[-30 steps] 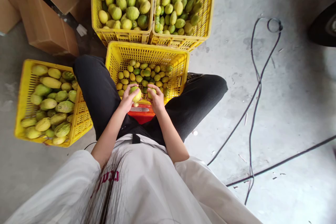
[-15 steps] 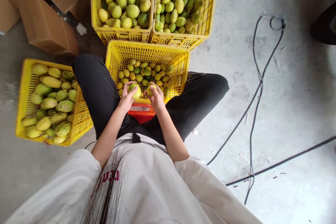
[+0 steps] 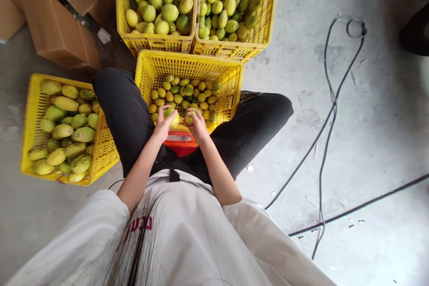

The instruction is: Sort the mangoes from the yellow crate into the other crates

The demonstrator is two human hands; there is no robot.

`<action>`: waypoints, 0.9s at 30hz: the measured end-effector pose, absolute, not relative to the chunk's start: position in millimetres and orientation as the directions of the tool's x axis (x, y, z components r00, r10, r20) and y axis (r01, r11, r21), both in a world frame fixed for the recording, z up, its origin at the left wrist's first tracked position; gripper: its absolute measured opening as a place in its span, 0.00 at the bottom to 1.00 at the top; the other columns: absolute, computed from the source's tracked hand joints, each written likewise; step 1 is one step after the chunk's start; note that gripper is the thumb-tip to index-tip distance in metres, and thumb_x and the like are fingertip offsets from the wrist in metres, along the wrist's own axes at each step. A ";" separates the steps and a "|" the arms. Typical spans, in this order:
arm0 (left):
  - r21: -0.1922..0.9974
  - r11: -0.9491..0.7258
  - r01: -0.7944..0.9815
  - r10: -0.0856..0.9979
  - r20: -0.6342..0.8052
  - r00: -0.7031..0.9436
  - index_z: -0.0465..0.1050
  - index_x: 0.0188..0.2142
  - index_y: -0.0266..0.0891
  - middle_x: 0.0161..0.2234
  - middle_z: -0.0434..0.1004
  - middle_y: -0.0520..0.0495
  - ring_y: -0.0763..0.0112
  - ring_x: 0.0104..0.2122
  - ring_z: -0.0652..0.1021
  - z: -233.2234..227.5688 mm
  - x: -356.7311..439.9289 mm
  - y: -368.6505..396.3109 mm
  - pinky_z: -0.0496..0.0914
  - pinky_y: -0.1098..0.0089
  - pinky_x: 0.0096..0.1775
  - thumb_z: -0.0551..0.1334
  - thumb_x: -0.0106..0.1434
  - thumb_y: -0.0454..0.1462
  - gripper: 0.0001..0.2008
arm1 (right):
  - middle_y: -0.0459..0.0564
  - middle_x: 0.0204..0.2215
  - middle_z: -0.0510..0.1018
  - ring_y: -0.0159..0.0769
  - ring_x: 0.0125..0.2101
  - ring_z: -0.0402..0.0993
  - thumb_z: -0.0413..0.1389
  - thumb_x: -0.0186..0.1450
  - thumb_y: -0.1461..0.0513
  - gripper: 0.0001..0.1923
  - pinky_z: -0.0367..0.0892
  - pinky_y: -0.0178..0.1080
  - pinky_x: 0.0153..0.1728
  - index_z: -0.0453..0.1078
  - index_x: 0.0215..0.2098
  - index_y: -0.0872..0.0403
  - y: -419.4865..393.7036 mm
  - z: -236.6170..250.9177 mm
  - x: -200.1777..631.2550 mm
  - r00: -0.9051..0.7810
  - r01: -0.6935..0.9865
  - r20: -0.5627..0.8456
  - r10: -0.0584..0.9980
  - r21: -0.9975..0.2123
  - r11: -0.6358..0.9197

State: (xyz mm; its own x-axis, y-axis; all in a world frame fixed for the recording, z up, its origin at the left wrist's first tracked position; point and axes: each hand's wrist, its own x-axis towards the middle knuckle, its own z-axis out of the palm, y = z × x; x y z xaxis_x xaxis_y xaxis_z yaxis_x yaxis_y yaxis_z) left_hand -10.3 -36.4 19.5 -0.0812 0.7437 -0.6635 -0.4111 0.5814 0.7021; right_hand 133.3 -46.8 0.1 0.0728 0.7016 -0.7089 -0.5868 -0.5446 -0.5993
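Note:
My left hand [image 3: 162,126] grips a yellow-green fruit [image 3: 173,117] over the near edge of a yellow crate [image 3: 147,67] that stands between my knees. My right hand [image 3: 198,128] holds a smaller yellow-green fruit [image 3: 190,118] right beside it, the two fruits almost touching. The crate holds several small green and yellow fruits [image 3: 187,94] on its bottom. A red stool [image 3: 180,144] shows under me, just below the hands.
A yellow crate [image 3: 100,152] of larger fruits stands by my left leg. Two more full yellow crates [image 3: 154,44] [image 3: 234,50] stand beyond the middle one. Cardboard boxes [image 3: 56,31] lie at the upper left. Black cables [image 3: 330,111] run across the concrete floor on the right.
Both hands have shifted slightly up and closer together with their fruits; the right hand's fruit has moved left toward the other one.

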 end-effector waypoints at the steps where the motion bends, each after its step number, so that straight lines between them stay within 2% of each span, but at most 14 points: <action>1: 0.676 0.600 -0.426 0.722 -0.688 -0.075 0.74 0.47 0.46 0.43 0.79 0.51 0.67 0.41 0.81 22.1 -9.9 -35.2 0.75 0.72 0.39 0.77 0.62 0.42 0.17 | 0.42 0.36 0.80 0.35 0.34 0.82 0.68 0.60 0.58 0.14 0.78 0.36 0.35 0.72 0.42 0.47 -45.7 -1.6 134.0 0.073 -0.604 -0.709 0.701 -0.591 -0.535; 4: 0.593 0.632 -0.498 0.680 -0.733 -0.010 0.78 0.48 0.44 0.42 0.81 0.46 0.62 0.41 0.82 29.5 -9.9 -32.4 0.77 0.67 0.39 0.72 0.67 0.46 0.14 | 0.46 0.37 0.82 0.42 0.41 0.86 0.67 0.63 0.54 0.15 0.83 0.43 0.42 0.71 0.44 0.46 -43.3 -4.8 137.4 0.060 -0.633 -0.696 0.716 -0.581 -0.512; 6: 0.600 0.618 -0.508 0.701 -0.713 0.011 0.78 0.48 0.45 0.43 0.81 0.46 0.61 0.43 0.83 32.5 -9.7 -32.3 0.77 0.67 0.41 0.72 0.66 0.45 0.14 | 0.45 0.36 0.82 0.44 0.41 0.86 0.70 0.63 0.53 0.17 0.84 0.44 0.44 0.71 0.46 0.46 -43.6 -4.4 139.4 0.063 -0.623 -0.680 0.730 -0.599 -0.504; 9: 0.667 0.575 -0.475 0.760 -0.649 0.009 0.77 0.47 0.46 0.44 0.81 0.48 0.63 0.45 0.84 33.6 -8.2 -33.9 0.76 0.70 0.41 0.77 0.62 0.44 0.17 | 0.41 0.34 0.79 0.37 0.35 0.83 0.73 0.60 0.54 0.21 0.82 0.39 0.39 0.71 0.45 0.45 -46.1 -0.6 140.2 0.085 -0.604 -0.673 0.735 -0.621 -0.499; 14: 0.711 0.536 -0.454 0.794 -0.608 -0.014 0.76 0.44 0.47 0.41 0.82 0.50 0.65 0.45 0.84 32.5 -6.6 -35.5 0.75 0.73 0.42 0.79 0.59 0.42 0.17 | 0.36 0.30 0.74 0.30 0.27 0.74 0.74 0.59 0.58 0.21 0.69 0.31 0.28 0.69 0.43 0.45 -49.3 8.1 137.1 0.024 -0.584 -0.625 0.780 -0.643 -0.497; 19: 0.738 0.547 -0.395 0.798 -0.603 -0.022 0.76 0.42 0.46 0.40 0.81 0.51 0.67 0.40 0.82 29.6 -6.3 -37.0 0.75 0.71 0.43 0.80 0.54 0.39 0.19 | 0.38 0.30 0.75 0.31 0.28 0.72 0.74 0.59 0.57 0.20 0.64 0.33 0.28 0.71 0.45 0.45 -49.7 13.9 134.9 -0.053 -0.537 -0.585 0.809 -0.666 -0.517; 23: 0.804 0.493 -0.333 0.834 -0.545 -0.082 0.78 0.41 0.44 0.43 0.81 0.50 0.67 0.44 0.81 20.8 -7.0 -38.8 0.74 0.72 0.46 0.80 0.51 0.38 0.20 | 0.37 0.29 0.72 0.31 0.28 0.69 0.75 0.58 0.56 0.21 0.61 0.33 0.28 0.72 0.43 0.46 -49.9 13.5 133.8 -0.060 -0.509 -0.550 0.833 -0.701 -0.500; 27: 0.850 0.455 -0.265 0.856 -0.500 -0.132 0.78 0.40 0.44 0.44 0.81 0.51 0.68 0.45 0.80 10.5 -9.5 -39.2 0.74 0.73 0.46 0.81 0.48 0.37 0.21 | 0.36 0.26 0.67 0.31 0.27 0.67 0.76 0.57 0.55 0.22 0.59 0.33 0.27 0.71 0.42 0.46 -50.5 9.9 132.6 -0.043 -0.495 -0.538 0.842 -0.720 -0.486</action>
